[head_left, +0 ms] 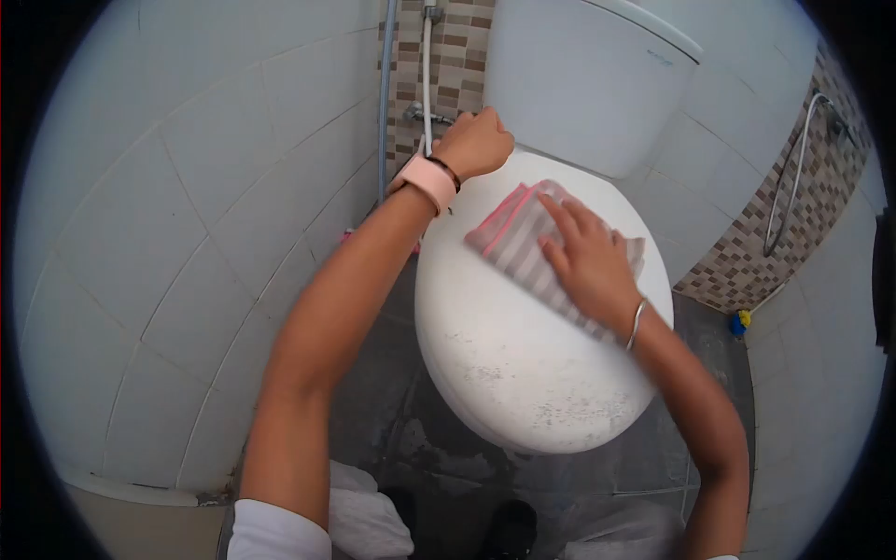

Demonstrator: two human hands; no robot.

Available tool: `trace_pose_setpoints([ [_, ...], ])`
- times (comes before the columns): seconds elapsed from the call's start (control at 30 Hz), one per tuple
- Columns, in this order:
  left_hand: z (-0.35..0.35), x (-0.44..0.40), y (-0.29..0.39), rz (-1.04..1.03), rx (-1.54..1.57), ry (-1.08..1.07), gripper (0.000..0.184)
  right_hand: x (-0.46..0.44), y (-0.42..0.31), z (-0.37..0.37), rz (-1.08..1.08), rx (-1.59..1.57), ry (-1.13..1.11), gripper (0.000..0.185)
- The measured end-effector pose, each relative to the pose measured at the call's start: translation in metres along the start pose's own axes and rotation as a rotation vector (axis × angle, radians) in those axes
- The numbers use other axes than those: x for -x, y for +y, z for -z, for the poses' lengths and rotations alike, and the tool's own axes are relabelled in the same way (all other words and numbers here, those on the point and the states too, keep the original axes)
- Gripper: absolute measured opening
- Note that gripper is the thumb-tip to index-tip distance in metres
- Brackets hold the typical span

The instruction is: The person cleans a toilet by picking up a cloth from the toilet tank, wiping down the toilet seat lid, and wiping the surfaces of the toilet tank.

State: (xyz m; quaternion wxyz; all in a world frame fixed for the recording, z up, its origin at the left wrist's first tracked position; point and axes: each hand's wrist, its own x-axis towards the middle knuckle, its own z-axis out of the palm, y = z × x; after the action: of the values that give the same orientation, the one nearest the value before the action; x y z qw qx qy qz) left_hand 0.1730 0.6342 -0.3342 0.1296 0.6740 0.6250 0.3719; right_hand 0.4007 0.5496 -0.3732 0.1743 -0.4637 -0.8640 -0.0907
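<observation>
A white toilet lid [523, 364], closed, fills the middle of the head view, with dark scuffed patches near its front edge. On its upper right part lies a striped grey-and-white cloth [523, 247] with pink edging, folded over. My right hand [593, 261] rests flat on this cloth, fingers spread, pressing it to the lid. At the lid's rear left corner is my left hand [474, 142], its fingers curled into a fist. The inside of that fist is turned away from view, so I cannot see whether it holds anything.
The white cistern [588, 84] stands behind the lid. A hose [427, 84] and a metal valve [420, 114] are close by my left hand. Tiled wall [187, 205] rises at left. A shower hose [793, 177] hangs at right. Dark floor tiles [420, 448] look wet.
</observation>
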Motion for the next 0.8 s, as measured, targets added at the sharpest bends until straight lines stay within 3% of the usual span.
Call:
trace_pose_setpoints([
  [0.07, -0.013, -0.002, 0.001, -0.025, 0.090, 0.049, 0.032, 0.017, -0.021, 0.009, 0.107, -0.055, 0.168, 0.063],
  [0.13, -0.017, 0.021, 0.013, -0.062, -0.029, 0.099, 0.034, 0.025, -0.044, 0.028, 0.316, 0.144, 0.284, 0.074],
  [0.23, -0.012, 0.053, 0.035, -0.069, -0.169, 0.140, 0.033, 0.014, -0.073, 0.035, 0.467, -0.029, 0.386, 0.072],
  [0.33, -0.010, 0.064, 0.038, -0.138, -0.221, 0.233, 0.030, 0.006, -0.090, 0.034, 0.531, 0.073, 0.412, 0.072],
  [0.47, -0.010, 0.059, 0.021, -0.222, -0.377, 0.439, 0.030, 0.003, -0.099, 0.056, 0.469, -0.313, 0.162, 0.075],
  [0.63, 0.007, 0.055, 0.016, -0.087, -0.250, 0.377, 0.029, 0.000, -0.068, 0.045, 0.342, -0.613, 0.054, 0.079],
  [0.67, 0.009, 0.054, 0.013, -0.066, -0.216, 0.386, 0.029, 0.000, -0.058, 0.043, 0.347, -0.608, 0.031, 0.068],
  [0.8, 0.007, 0.048, -0.010, -0.121, -0.277, 0.509, 0.029, 0.005, -0.022, 0.026, 0.276, -0.258, -0.274, 0.070],
])
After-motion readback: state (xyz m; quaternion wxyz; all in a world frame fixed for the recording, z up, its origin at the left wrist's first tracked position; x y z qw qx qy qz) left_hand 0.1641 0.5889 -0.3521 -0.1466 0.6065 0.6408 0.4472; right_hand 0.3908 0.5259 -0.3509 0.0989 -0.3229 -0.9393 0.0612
